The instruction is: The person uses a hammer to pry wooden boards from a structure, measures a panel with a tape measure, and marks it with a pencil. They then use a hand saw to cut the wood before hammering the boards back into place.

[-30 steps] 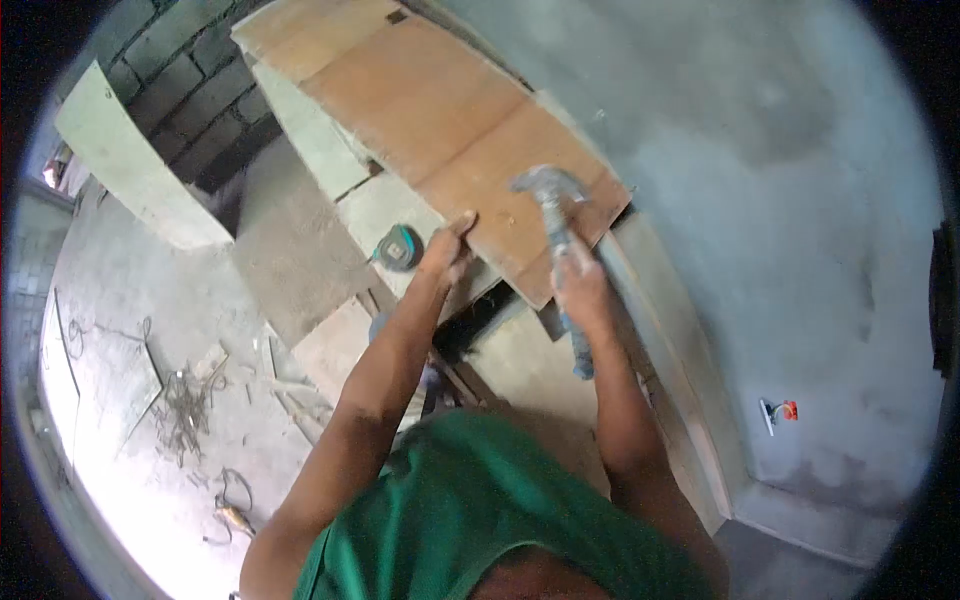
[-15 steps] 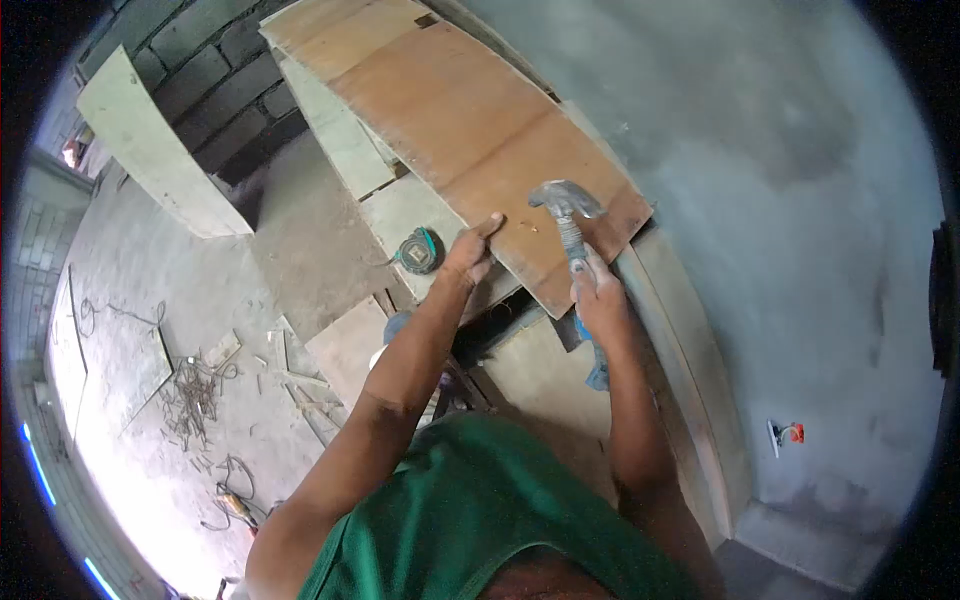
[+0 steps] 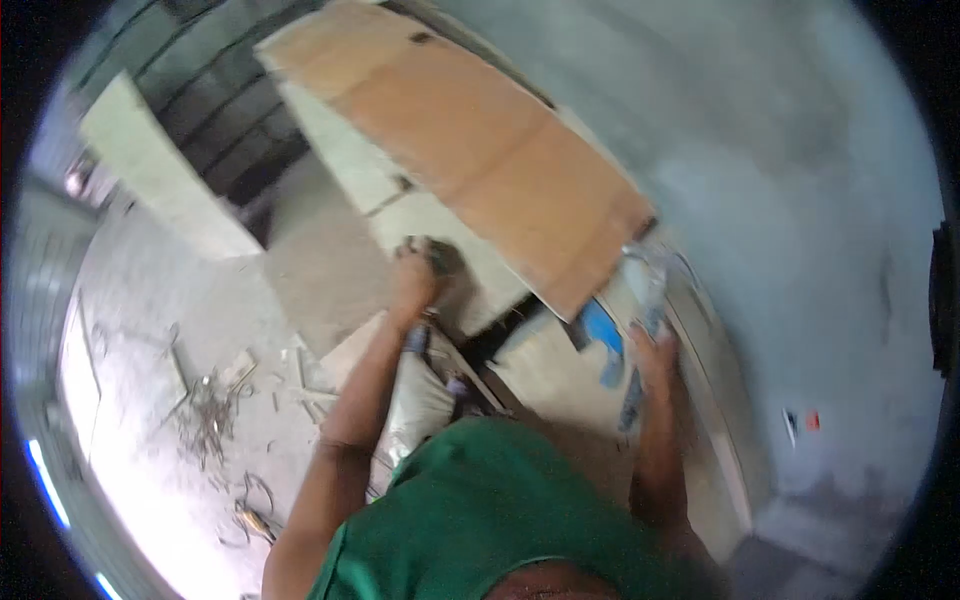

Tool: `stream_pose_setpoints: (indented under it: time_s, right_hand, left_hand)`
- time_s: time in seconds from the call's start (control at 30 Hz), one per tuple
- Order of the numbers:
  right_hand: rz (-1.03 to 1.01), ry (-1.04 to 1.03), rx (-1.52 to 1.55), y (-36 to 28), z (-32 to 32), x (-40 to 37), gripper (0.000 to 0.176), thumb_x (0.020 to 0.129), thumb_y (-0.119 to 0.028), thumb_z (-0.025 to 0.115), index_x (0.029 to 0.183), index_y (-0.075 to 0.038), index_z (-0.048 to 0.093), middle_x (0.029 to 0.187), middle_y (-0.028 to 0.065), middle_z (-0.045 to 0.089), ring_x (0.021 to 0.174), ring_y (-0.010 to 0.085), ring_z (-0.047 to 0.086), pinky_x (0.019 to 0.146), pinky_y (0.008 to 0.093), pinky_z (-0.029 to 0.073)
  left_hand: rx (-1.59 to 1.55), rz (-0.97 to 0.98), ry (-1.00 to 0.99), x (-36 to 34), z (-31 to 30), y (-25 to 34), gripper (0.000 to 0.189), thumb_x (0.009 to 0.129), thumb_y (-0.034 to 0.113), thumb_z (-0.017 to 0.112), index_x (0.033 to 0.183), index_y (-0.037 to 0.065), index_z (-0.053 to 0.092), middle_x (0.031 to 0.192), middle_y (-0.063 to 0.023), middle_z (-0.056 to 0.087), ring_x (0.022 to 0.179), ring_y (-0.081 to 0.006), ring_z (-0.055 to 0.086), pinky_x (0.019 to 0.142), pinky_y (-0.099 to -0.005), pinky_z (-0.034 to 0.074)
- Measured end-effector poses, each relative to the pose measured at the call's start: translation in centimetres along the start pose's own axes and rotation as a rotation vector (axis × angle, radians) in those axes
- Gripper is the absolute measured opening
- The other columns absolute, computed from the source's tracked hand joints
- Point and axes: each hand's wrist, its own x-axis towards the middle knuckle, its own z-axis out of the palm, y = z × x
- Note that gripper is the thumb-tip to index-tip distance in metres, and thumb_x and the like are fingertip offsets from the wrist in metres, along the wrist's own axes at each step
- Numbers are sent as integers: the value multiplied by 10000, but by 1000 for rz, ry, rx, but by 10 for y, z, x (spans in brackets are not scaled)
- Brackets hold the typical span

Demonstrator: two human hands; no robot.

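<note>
My right hand [image 3: 655, 352] is closed round the handle of a claw hammer [image 3: 655, 282], its head pointing away from me beside the near end of the brown plywood sheet [image 3: 500, 180]. On the pale board [image 3: 440, 215] to the left, my left hand [image 3: 414, 268] has its fingers curled over a tape measure [image 3: 438, 262], which is mostly hidden and blurred. A blue thing [image 3: 602, 328], whose kind I cannot make out, shows just below the plywood's near corner.
A grey plastered wall [image 3: 800, 250] rises on the right, with a small red fitting [image 3: 813, 420] on it. At the left, a pale panel [image 3: 165, 170] leans near the block wall [image 3: 235, 110]. Wood scraps and tangled wire [image 3: 210, 420] litter the floor.
My left hand has left the plywood edge and moved left onto the tape measure. The hammer in my right hand has shifted right, off the plywood. The view has blurred slightly.
</note>
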Motion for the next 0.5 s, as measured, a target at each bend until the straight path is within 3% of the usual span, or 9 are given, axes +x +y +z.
stream_pose_setpoints:
  time_s: [0.1, 0.2, 0.23, 0.27, 0.3, 0.33, 0.4, 0.43, 0.5]
  right_hand:
    - [78, 25, 137, 43, -38, -26, 349, 831, -211, 710, 1078, 17, 617, 833, 66, 633, 623, 142, 578, 535, 299, 453]
    - [164, 131, 145, 59, -47, -26, 354, 833, -225, 706, 1093, -1, 621, 812, 33, 604, 591, 123, 540, 507, 295, 424]
    - [157, 182, 179, 75, -60, -27, 339, 837, -221, 703, 1094, -14, 624, 795, 20, 587, 574, 121, 522, 496, 295, 413]
    - [151, 227, 211, 87, -66, -29, 325, 840, -218, 701, 1094, -28, 627, 778, 6, 571, 557, 118, 503, 485, 295, 402]
    - [256, 277, 87, 68, -71, -37, 432, 839, -254, 690, 1162, 16, 596, 957, 93, 599, 789, 196, 557, 688, 335, 436]
    - [349, 321, -36, 42, -74, -44, 539, 838, -291, 680, 1230, 61, 566, 1136, 180, 627, 1021, 274, 611, 891, 374, 470]
    - [300, 304, -11, 49, -72, -46, 566, 834, -297, 684, 1250, 64, 551, 1171, 189, 609, 1055, 282, 593, 916, 377, 455]
    - [281, 328, -3, 59, -76, -46, 594, 830, -303, 688, 1269, 67, 535, 1206, 198, 592, 1089, 290, 576, 942, 380, 441]
    - [244, 392, 10, 74, -85, -43, 650, 823, -315, 696, 1307, 73, 503, 1276, 217, 556, 1158, 307, 542, 994, 385, 411]
  left_hand:
    - [-161, 116, -92, -1, -17, 24, 549, 780, 265, 720, 1272, 73, 569, 1084, -232, 625, 1132, -420, 519, 916, -493, 468]
    - [-139, -7, -349, -2, -78, 66, 582, 754, 242, 721, 1291, 82, 561, 1095, -212, 635, 1024, -388, 595, 865, -466, 499]
    - [-176, 178, -405, -18, -86, 82, 424, 731, 238, 679, 1125, 86, 636, 1015, -215, 636, 930, -372, 616, 781, -461, 527]
    - [-203, 167, -522, -28, -91, 126, 522, 717, 258, 718, 1199, 88, 613, 1062, -201, 646, 985, -372, 624, 836, -452, 517]
    - [-317, 346, -683, -49, -61, 134, 284, 712, 249, 679, 838, -6, 679, 867, -227, 659, 840, -381, 649, 772, -465, 527]
    - [-242, 467, -847, -58, -77, 178, 293, 713, 242, 681, 837, -24, 676, 886, -237, 659, 869, -386, 649, 779, -467, 526]
    - [-298, 687, -843, -102, -16, 214, 304, 722, 236, 660, 862, -33, 683, 877, -244, 664, 905, -389, 653, 801, -476, 517]
    - [-117, 772, -850, -111, -8, 232, 311, 729, 225, 650, 895, -36, 682, 872, -240, 659, 888, -396, 644, 801, -469, 509]
    - [16, 783, -502, -142, -9, 244, 367, 725, 216, 682, 1025, 5, 678, 1020, -260, 620, 965, -392, 590, 823, -454, 484]
